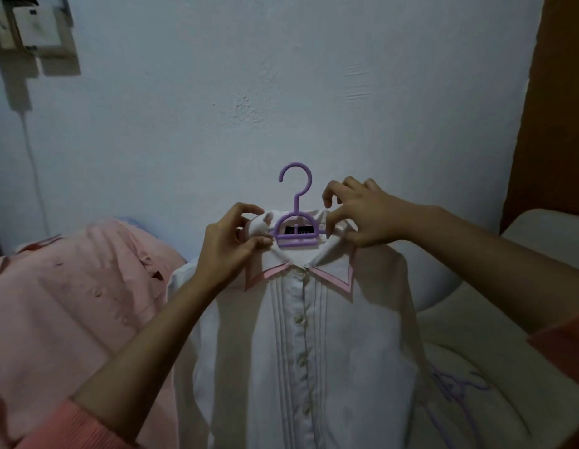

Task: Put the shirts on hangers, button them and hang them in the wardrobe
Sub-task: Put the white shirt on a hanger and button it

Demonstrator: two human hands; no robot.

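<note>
Shirt-collar work filled the middle of the view: a white shirt (301, 345) with a pink-edged collar (333, 280) hung on a purple hanger (294, 222), its front facing the camera and its placket buttoned down the centre as far as the frame showed. The left hand (226, 244) pinched a bunched fold of the collar's left side between thumb and curled fingers, just beside the hanger's arched neck. The right hand (362, 218) pinched the collar's right side with thumb and forefinger at the hanger's right end, the other fingers curled above it. Both grips were thus clenched on the collar fabric. A dark label (298, 231) showed inside the neckline, framed by the hanger's arch, and the hook stood upright against a pale wall (217, 92). A pink shirt (71, 303) lay spread on the bed to the left, well apart from the hands, its buttons visible. To the right lay pale cloth (476, 367) with a second purple hanger (456, 393) showing faintly through it. A brown wooden edge (554, 108) ran down the far right. A white adapter (32, 24) sat in a wall socket at the upper left.
</note>
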